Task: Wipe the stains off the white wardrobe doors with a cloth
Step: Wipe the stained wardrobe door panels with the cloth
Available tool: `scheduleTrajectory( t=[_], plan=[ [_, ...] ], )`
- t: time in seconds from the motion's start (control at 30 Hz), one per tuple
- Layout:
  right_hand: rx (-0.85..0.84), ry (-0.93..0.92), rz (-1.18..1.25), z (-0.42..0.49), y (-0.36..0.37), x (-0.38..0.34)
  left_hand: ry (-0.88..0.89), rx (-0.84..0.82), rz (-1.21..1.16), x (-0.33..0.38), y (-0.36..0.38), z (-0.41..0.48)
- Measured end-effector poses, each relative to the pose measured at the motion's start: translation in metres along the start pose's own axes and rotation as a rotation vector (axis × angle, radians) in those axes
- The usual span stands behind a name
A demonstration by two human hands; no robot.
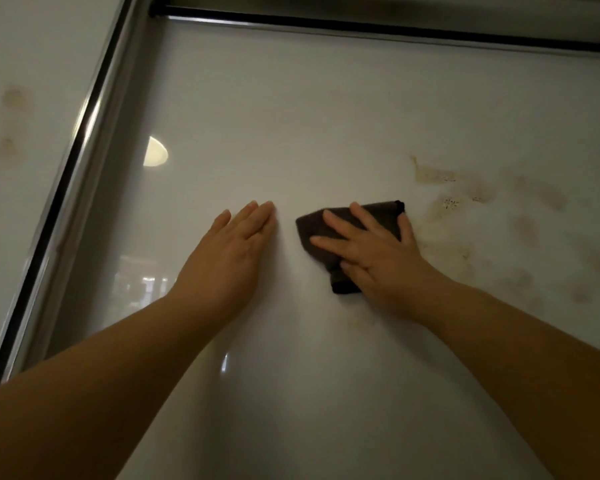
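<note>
On the door: dark cloth (352,237) pressed flat under splayed right hand (374,258).
Left hand (236,251): open, empty, braced.
Risk: brown stains (465,209) could be smeared.

- I see a dark folded cloth (347,233) pressed flat on the glossy white wardrobe door (291,109).
- Brownish stains (465,199) lie just right of it.

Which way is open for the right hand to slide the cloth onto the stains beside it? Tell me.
Probably rightward: the right hand presses the dark cloth flat on the door, and the brown stains begin just past it with nothing between.
</note>
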State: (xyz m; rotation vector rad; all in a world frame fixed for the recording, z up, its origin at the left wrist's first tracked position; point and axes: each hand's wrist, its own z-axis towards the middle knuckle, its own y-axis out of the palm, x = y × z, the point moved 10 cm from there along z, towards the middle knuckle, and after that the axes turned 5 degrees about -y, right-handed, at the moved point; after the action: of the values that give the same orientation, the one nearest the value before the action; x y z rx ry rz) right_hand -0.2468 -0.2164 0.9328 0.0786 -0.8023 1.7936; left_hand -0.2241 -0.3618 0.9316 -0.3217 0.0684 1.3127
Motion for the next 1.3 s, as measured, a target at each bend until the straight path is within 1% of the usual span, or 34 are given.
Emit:
scheduleTrajectory(
  t=[0.07,0.13,0.2,0.3,0.4,0.47,0.57,0.63,0.67,0.73,0.8,0.87,0.93,1.03,1.1,1.13,1.2,1.3],
  plan=[
    [0.034,0.077,0.019,0.014,-0.007,0.006,0.013,-0.007,-0.019,0.0,0.003,0.0],
    [0.058,0.112,0.02,0.026,-0.006,-0.003,0.007,-0.008,-0.025,-0.003,0.004,0.0],
    [0.068,0.094,-0.01,0.023,0.002,-0.02,0.013,-0.01,-0.018,-0.003,0.004,-0.002],
    [0.061,0.0,-0.043,-0.011,0.02,-0.04,0.035,-0.009,-0.011,0.001,0.002,-0.004],
    [0.023,-0.035,-0.044,-0.049,0.03,-0.029,0.048,-0.03,-0.006,0.0,0.003,-0.002],
    [-0.013,0.041,-0.079,-0.057,0.027,-0.002,0.058,-0.034,-0.008,-0.002,0.002,0.0],
    [-0.026,0.226,-0.052,-0.045,0.011,0.033,0.069,-0.031,-0.004,-0.002,0.002,0.001],
    [-0.009,0.297,-0.004,-0.032,0.008,0.032,0.058,-0.03,0.01,-0.001,0.003,0.001],
    [-0.01,0.3,0.004,-0.03,0.011,0.024,0.046,-0.048,0.017,-0.002,0.005,-0.001],
    [-0.009,0.227,-0.027,-0.036,0.024,-0.001,0.033,-0.086,0.038,-0.003,0.011,-0.004],
    [0.0,0.096,-0.086,-0.056,0.038,-0.022,0.03,-0.106,0.065,-0.004,0.015,-0.007],
    [-0.01,0.023,-0.107,-0.076,0.045,-0.017,0.035,-0.097,0.092,-0.004,0.017,-0.009],
    [-0.017,0.052,-0.133,-0.08,0.04,0.006,0.035,-0.08,0.108,-0.003,0.015,-0.009],
    [0.024,0.202,-0.115,-0.055,0.014,0.037,0.023,-0.056,0.121,0.001,0.008,-0.007],
    [0.023,0.265,-0.069,-0.035,0.008,0.038,0.012,-0.057,0.115,0.008,0.007,-0.005],
    [0.034,0.258,-0.052,-0.028,0.007,0.031,0.012,-0.059,0.114,0.013,0.008,-0.004],
    [0.075,0.162,-0.071,-0.027,0.011,0.01,0.025,-0.053,0.116,0.024,0.009,-0.001],
    [0.138,-0.021,-0.14,-0.055,0.021,-0.006,0.042,-0.055,0.123,0.038,0.013,0.001]
  ],
)
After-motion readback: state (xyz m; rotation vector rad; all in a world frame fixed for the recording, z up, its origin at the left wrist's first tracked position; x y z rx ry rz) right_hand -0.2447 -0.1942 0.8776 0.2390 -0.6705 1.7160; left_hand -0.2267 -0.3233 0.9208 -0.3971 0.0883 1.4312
